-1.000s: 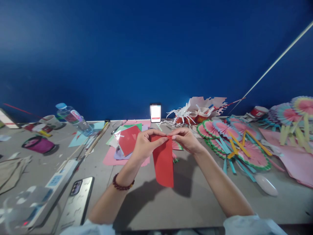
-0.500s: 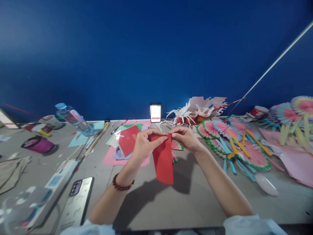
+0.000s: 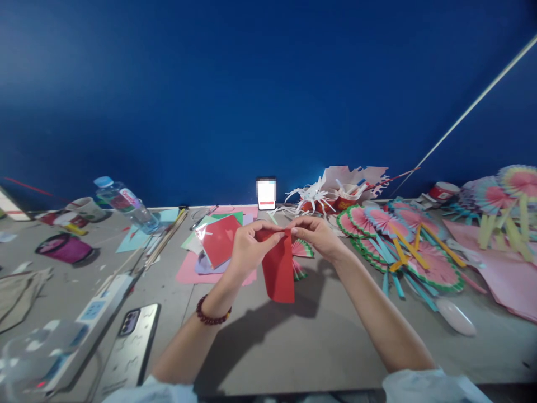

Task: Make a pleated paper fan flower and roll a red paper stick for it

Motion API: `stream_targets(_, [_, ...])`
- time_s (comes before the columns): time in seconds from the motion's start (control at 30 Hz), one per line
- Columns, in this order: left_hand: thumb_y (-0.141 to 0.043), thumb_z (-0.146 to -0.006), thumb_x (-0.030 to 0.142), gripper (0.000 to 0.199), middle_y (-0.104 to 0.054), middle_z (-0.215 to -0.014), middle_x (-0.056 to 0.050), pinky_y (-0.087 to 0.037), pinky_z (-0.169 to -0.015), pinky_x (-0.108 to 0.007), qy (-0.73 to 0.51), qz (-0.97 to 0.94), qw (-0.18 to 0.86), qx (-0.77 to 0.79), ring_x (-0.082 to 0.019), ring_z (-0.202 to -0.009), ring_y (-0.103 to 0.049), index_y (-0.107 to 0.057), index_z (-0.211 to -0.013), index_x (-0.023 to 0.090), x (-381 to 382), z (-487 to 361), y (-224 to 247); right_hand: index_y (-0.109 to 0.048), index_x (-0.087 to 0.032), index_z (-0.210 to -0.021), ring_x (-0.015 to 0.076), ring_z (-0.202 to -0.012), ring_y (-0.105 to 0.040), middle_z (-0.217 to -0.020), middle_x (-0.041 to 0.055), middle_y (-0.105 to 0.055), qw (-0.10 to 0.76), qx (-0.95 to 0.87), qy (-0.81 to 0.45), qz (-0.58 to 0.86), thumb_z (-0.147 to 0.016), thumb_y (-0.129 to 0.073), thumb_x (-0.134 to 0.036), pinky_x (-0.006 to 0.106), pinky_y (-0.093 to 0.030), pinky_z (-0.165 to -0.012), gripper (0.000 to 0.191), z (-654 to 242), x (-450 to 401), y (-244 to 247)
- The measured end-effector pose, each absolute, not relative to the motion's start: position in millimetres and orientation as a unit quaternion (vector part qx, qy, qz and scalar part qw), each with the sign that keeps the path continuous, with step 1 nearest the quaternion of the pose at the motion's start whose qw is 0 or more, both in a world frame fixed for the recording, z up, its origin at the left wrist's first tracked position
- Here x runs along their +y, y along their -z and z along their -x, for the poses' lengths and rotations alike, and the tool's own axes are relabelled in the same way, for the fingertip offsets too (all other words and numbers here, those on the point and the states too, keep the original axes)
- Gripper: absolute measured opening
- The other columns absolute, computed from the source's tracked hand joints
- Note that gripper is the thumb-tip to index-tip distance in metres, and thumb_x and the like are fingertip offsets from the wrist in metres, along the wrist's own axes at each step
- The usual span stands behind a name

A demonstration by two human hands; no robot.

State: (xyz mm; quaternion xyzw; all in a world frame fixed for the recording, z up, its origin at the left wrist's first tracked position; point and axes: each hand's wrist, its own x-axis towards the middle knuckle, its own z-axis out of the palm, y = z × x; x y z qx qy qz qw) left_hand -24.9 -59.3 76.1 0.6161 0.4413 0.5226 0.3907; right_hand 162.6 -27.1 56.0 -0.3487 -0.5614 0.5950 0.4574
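Observation:
A sheet of red paper [image 3: 280, 271] hangs from my two hands over the middle of the table, its lower edge curling a little. My left hand [image 3: 255, 240], with a beaded bracelet [image 3: 212, 310] on its wrist, pinches the top edge between thumb and fingers. Close beside it, my right hand [image 3: 312, 236] pinches the upper right corner. The fingertips of both hands nearly meet. Partly hidden behind the paper is a pleated pink fan piece with a green edge [image 3: 302, 249].
Coloured paper sheets [image 3: 218, 240] lie to the left, near a water bottle [image 3: 126, 202], a power strip [image 3: 90, 322] and a phone [image 3: 130, 347]. A lit phone [image 3: 267, 193] stands against the blue wall. Paper fans [image 3: 436, 266] and a white computer mouse [image 3: 456, 317] are on the right.
The lower edge of the red paper has risen slightly and shifted a little left. Both hands keep their pinch in almost the same place.

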Motion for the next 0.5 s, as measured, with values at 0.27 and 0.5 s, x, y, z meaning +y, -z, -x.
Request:
stream_targets(0.27, [-0.08,-0.068,0.029,0.029,-0.076,-0.088,-0.006,-0.054,-0.07,-0.027,-0.526,-0.594,0.408,0.453,-0.02,-0.081,-0.07,-0.074,-0.095,0.019,-54,23,-70,-0.07,-0.018,-0.07,0.0133,-0.061,-0.061,-0.063,0.0003,-0.067,0.482,-0.581,-0.535,0.379,-0.065,-0.081,-0.046,0.028,-0.052,-0.063,0.031,-158,-32,-60])
stream_targets(0.5, [-0.087,-0.057,0.043,0.04,-0.076,-0.084,-0.007,-0.054,-0.07,-0.03,-0.5,-0.489,0.566,0.437,-0.021,-0.077,-0.069,-0.076,-0.084,0.016,-39,26,-65,-0.069,-0.018,-0.071,0.0143,-0.06,-0.062,-0.063,0.0004,-0.067,0.505,-0.577,-0.502,0.401,-0.064,-0.081,-0.047,0.029,-0.052,-0.061,0.032,-161,-31,-62])
